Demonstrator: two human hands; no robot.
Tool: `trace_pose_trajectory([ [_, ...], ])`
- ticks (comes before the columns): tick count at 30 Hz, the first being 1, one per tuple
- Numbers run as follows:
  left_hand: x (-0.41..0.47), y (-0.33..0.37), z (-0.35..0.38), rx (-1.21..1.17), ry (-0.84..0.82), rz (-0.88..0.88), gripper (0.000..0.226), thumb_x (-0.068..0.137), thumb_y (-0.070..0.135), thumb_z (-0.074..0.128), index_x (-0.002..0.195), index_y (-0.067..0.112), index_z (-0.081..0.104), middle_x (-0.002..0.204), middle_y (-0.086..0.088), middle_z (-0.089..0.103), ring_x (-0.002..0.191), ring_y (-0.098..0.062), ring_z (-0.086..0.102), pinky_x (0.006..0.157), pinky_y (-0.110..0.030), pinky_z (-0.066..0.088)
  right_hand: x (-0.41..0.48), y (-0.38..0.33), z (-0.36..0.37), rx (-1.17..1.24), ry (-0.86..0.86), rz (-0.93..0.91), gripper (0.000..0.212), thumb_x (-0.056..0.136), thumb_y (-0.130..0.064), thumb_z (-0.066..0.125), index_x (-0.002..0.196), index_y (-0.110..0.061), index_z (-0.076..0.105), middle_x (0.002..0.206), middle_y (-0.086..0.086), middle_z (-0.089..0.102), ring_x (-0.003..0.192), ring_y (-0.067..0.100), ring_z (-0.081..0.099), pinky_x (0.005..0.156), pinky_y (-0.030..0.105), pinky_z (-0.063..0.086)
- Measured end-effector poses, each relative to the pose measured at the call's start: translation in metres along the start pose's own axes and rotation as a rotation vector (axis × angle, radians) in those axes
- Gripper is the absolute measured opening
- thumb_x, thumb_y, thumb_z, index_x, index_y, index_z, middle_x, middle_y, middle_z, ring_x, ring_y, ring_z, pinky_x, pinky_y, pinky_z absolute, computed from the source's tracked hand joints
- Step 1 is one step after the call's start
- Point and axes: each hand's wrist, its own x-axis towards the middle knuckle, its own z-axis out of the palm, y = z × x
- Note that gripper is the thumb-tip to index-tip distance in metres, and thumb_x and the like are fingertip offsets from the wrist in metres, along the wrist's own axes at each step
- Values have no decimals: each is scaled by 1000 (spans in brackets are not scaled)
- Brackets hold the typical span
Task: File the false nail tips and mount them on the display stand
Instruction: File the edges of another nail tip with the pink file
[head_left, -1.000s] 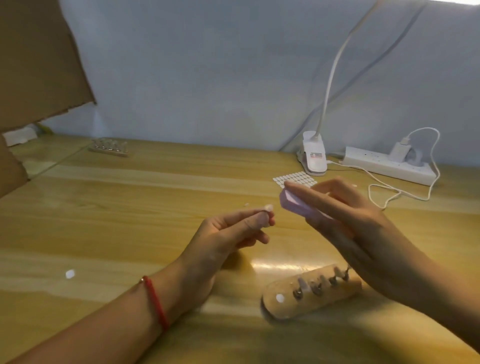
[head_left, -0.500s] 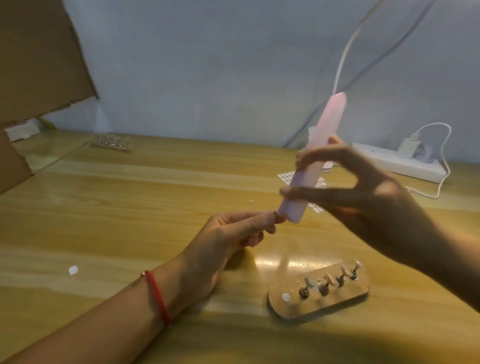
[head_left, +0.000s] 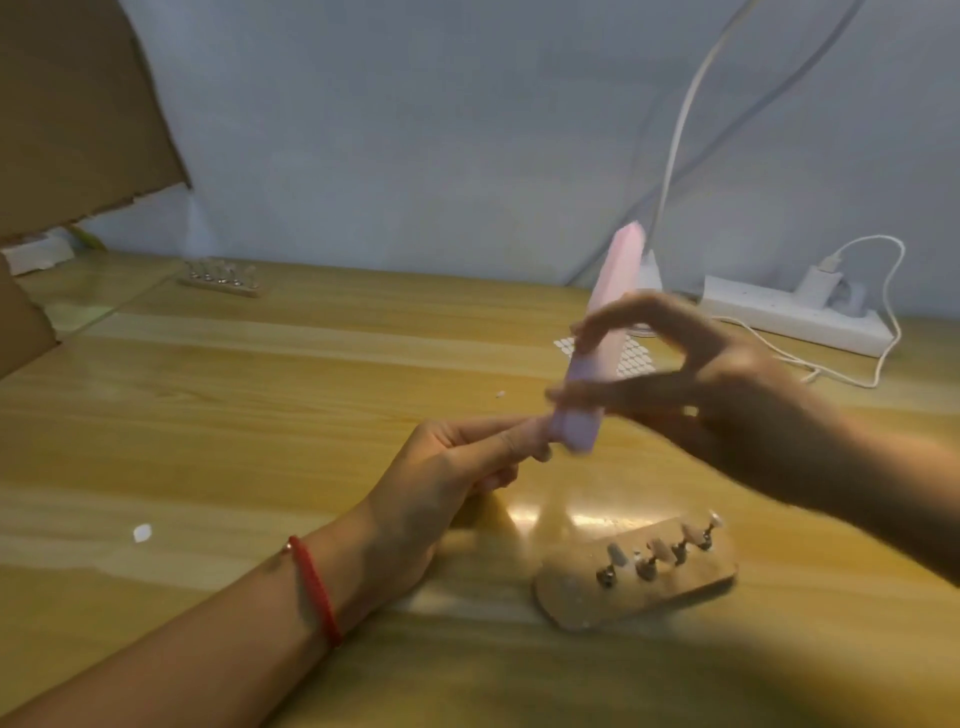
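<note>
Pink file (head_left: 621, 280), flat before, upright in right hand's (head_left: 727, 395) pinch, against left hand's (head_left: 447, 473) pinched nail tip (head_left: 543, 456) above display stand (head_left: 571, 597).

Dim, warm light with motion blur
Right hand (head_left: 717, 395) and pink file (head_left: 602, 338) smear; glare shines on the table (head_left: 524, 512) beside soft shadows; lower right corner dark.

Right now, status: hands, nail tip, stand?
Left hand pinches nail tip against file's lower end, tip itself hidden. Right hand grips file, blurred. Stand carries mounted tips. Nothing blocking.
</note>
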Motion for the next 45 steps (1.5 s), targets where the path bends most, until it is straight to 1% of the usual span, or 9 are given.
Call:
trace_pose_trajectory([
  [3, 0, -2, -2, -12, -30, -13, 33, 68, 41, 69, 92, 22, 78, 84, -9, 68, 84, -29, 48, 75, -36, 40, -6, 8, 6, -33, -113, -97, 42, 90, -33, 51, 128, -41, 37, 135, -6, 45, 139, 23, 34, 112, 46, 34],
  [7, 1, -4, -1, 35, -6, 6, 30, 66, 44, 72, 89, 26, 79, 78, 4, 66, 72, -10, 49, 68, -24, 37, -3, 20, -1, -110, -74, 5, 26, 92, -28, 55, 116, -35, 62, 126, 7, 54, 111, 19, 58, 94, 33, 52],
  [10, 1, -5, -2, -18, -24, -6, 35, 67, 43, 73, 95, 22, 78, 89, -8, 70, 85, -25, 53, 70, -31, 43, -5, 16, 7, -96, -30, -53, 33, 88, -26, 56, 119, -20, 66, 124, 10, 55, 106, 22, 61, 94, 37, 52],
  [15, -1, 0, 1, 97, -13, -12, 28, 65, 48, 73, 89, 33, 78, 76, 15, 68, 66, 5, 53, 65, -13, 41, -13, 50, -17, -129, 104, 180, 36, 90, -21, 58, 125, -18, 57, 117, 15, 59, 104, 26, 59, 92, 32, 49],
  [21, 1, 1, 1, 87, 39, -27, 33, 66, 51, 72, 92, 33, 77, 77, 15, 66, 62, 3, 49, 67, -20, 38, -26, 72, -36, 681, 554, 668, 39, 98, -21, 46, 136, -27, 48, 103, 5, 72, 96, 24, 70, 82, 32, 58],
  [26, 0, -1, 2, 72, 37, -13, 26, 70, 45, 75, 90, 29, 77, 91, 5, 71, 71, -5, 58, 79, -28, 45, -37, 41, 16, 493, 423, 659, 42, 91, -29, 47, 131, -42, 40, 99, 2, 63, 81, 18, 67, 65, 22, 56],
  [30, 0, 1, 3, -31, 33, 22, 23, 69, 36, 71, 88, 25, 77, 87, 4, 71, 67, -6, 61, 67, -17, 52, -34, 34, 22, 253, 182, 585, 33, 94, -38, 43, 126, -48, 45, 102, -12, 54, 76, 3, 58, 56, 15, 47],
  [37, 0, 0, 2, -7, 36, 18, 22, 69, 35, 68, 85, 22, 78, 72, 7, 62, 59, -5, 47, 59, -12, 45, -27, 9, -11, 172, -6, 363, 38, 86, -55, 53, 124, -51, 58, 110, -20, 52, 97, 7, 54, 59, 6, 43],
  [45, -6, 5, 5, 66, -59, 0, 22, 68, 41, 66, 80, 27, 77, 65, 10, 62, 55, -1, 45, 53, -9, 41, -24, 5, -4, 81, -89, 267, 38, 89, -50, 53, 126, -44, 58, 108, -13, 48, 81, 9, 60, 63, 10, 43],
])
